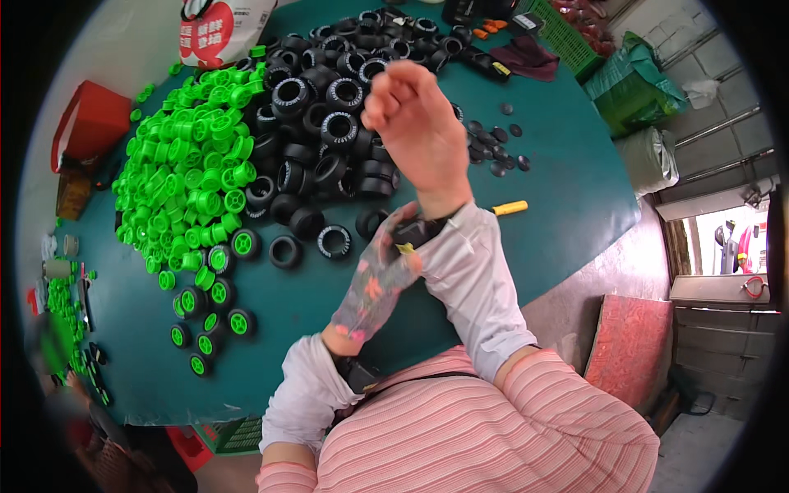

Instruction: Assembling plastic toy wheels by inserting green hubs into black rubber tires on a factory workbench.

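My right hand point(423, 131) is raised over the table with its palm side showing. Its fingers are loosely bent and slightly apart, and nothing shows in them. A black device point(421, 232) with a yellow piece sits on the right wrist at the white sleeve cuff. My left hand point(376, 283), in a grey flowered glove, reaches across and closes round this wrist device. Beyond the hands lies a heap of black toy tyres point(316, 135). Bright green wheel rims point(185, 156) are piled to its left. Several tyres fitted with green rims point(240, 322) lie in front of them.
Small black discs point(497, 152) and a yellow-handled tool point(509, 208) lie right of my right arm on the green table point(567, 189). A white and red bag point(222, 33) stands at the back left, near a red box point(103, 123). A green crate point(563, 33) is at the far right.
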### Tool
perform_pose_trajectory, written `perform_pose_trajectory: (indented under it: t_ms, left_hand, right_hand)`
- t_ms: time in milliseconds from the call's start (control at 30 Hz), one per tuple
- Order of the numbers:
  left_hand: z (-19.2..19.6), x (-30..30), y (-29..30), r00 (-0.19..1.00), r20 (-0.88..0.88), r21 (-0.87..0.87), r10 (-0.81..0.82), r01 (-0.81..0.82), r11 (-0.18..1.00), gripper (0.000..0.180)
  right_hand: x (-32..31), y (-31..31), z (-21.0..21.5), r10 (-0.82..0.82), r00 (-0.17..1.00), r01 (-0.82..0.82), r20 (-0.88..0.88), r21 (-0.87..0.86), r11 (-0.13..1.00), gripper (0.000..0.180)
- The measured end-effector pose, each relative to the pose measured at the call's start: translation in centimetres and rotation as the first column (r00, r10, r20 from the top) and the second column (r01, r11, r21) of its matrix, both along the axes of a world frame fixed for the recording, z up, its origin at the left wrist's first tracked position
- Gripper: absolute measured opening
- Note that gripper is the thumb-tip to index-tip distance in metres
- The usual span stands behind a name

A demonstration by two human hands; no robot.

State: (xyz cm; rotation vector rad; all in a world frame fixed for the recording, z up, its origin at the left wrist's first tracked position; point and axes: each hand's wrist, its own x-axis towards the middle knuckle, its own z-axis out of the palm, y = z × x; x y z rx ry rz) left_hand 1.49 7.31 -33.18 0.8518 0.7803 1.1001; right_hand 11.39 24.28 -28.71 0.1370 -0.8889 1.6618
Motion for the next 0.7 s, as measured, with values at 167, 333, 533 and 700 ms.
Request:
perform_pose_trajectory:
  t_ms: [167,333,533,700]
  left_hand:
    - [6.7,3.1,-7.3,0.837,0.538,-0.138,0.095,-0.024,0.99,0.058]
    - [6.8,3.4,-15.3,0.879,0.473,-0.177,0.07,0.017,0.984,0.042]
    - [8.0,4.1,-21.9,0.952,-0.305,0.468,0.003,0.147,0.871,0.041]
    - [14.0,5.7,-23.2,0.813,-0.367,0.549,0.452,-0.203,0.811,0.055]
  right_hand:
    - [-0.7,-8.7,8.0,-0.242,0.97,0.234,-0.036,-0.152,0.96,0.025]
    - [-0.2,-15.6,12.7,-0.5,0.856,0.516,0.131,-0.259,0.816,0.02]
    - [1.9,-21.2,16.2,-0.85,0.445,0.883,0.282,0.021,0.469,0.017]
    - [5.5,-20.7,17.0,-0.847,0.254,0.869,0.468,0.274,0.412,0.015]
